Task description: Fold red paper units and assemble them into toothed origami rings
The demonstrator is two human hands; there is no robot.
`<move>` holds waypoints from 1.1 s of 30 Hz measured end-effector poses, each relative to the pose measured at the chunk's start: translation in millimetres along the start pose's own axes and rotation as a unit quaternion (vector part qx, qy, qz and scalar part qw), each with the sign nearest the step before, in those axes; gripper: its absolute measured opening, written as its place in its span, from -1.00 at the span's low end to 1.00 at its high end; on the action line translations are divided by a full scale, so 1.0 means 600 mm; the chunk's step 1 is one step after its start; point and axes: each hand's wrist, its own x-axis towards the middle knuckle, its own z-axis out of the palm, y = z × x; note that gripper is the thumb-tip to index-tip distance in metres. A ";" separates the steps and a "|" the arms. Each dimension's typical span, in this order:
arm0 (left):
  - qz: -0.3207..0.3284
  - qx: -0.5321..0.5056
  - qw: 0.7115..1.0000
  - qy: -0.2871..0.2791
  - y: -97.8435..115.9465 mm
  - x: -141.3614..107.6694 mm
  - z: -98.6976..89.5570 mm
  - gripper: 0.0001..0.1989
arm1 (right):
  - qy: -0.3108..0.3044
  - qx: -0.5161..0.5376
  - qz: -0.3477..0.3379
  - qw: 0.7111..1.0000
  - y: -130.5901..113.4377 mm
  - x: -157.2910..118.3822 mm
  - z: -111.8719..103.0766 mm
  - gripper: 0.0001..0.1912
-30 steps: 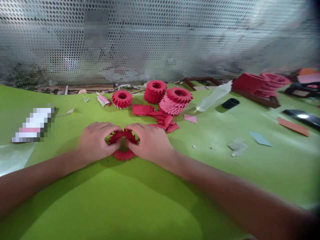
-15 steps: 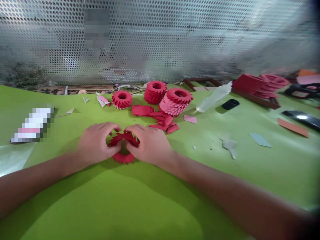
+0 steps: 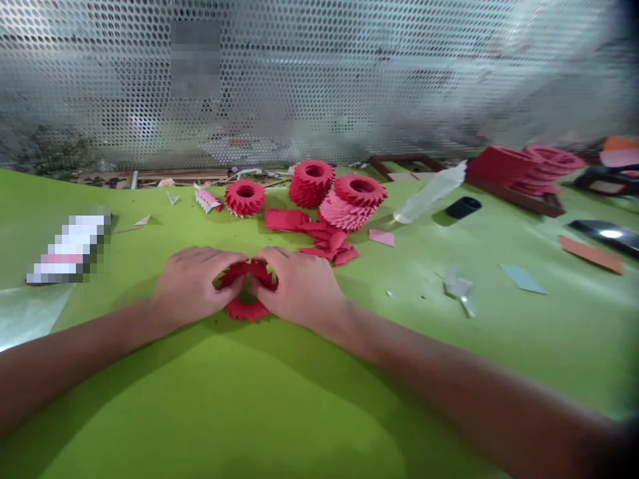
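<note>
Both hands grip a red folded-paper ring (image 3: 248,311) with a jagged outer edge, low over the green table. My left hand (image 3: 192,283) pinches its far left part between thumb and fingers. From the other side my right hand (image 3: 302,286) pinches the far right part, the fingertips of both hands nearly meeting at the back. Just beyond my right hand lie loose folded red paper pieces (image 3: 332,246) and a flat red paper stack (image 3: 286,219). Finished-looking red and pink rings (image 3: 353,199) are stacked behind them, with a smaller red ring (image 3: 244,197) to the left.
A translucent glue bottle (image 3: 432,191) and a black cylinder (image 3: 464,207) lie at the right. Farther right are a brown tray (image 3: 544,205) with red paper rings and a dark phone-like object (image 3: 612,236). A perforated metal sheet (image 3: 319,80) stands along the back.
The fingers of my left hand have closed in toward the ring's far edge. My right hand stays pinched on the ring. The view has shifted slightly.
</note>
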 end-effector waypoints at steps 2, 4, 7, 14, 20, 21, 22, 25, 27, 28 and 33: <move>0.000 -0.004 1.000 0.002 0.000 0.000 0.000 -0.80 | 0.003 0.003 -0.006 1.000 0.000 0.000 0.001 -0.73; -0.001 -0.005 1.000 -0.004 0.000 0.001 -0.001 -0.80 | 0.004 0.008 -0.010 1.000 0.000 0.000 0.001 -0.72; 0.024 -0.007 1.000 0.005 0.000 0.002 0.000 -0.82 | -0.001 0.010 -0.013 1.000 0.001 -0.001 0.000 -0.71; 0.065 -0.019 0.998 0.014 -0.005 0.001 0.005 -0.84 | -0.021 0.036 -0.027 0.999 0.006 -0.001 0.004 -0.73; -0.018 -0.039 0.998 -0.043 0.001 0.003 -0.006 -0.63 | -0.010 0.092 0.025 0.995 0.006 0.002 -0.005 -0.69; -0.038 -0.050 0.997 -0.052 0.002 0.004 -0.008 -0.55 | -0.006 0.102 0.040 0.994 0.007 0.003 -0.007 -0.68; -0.055 -0.064 0.995 -0.055 0.001 0.005 -0.010 -0.49 | -0.002 0.110 0.053 0.992 0.008 0.004 -0.009 -0.68; -0.071 -0.129 0.988 -0.045 -0.003 0.004 -0.012 -0.37 | 0.013 0.153 0.070 0.986 0.012 0.006 -0.012 -0.69; -0.037 -0.168 0.985 -0.032 -0.006 0.002 -0.011 -0.22 | 0.017 0.199 0.083 0.976 0.013 0.005 -0.011 -0.70; -0.009 -0.178 0.984 -0.027 -0.007 0.000 -0.010 -0.12 | 0.014 0.225 0.092 0.970 0.013 0.005 -0.010 -0.70; 0.095 -0.163 0.982 -0.031 -0.009 -0.008 -0.004 -0.01 | -0.011 0.356 0.082 0.931 0.007 0.001 -0.005 -0.69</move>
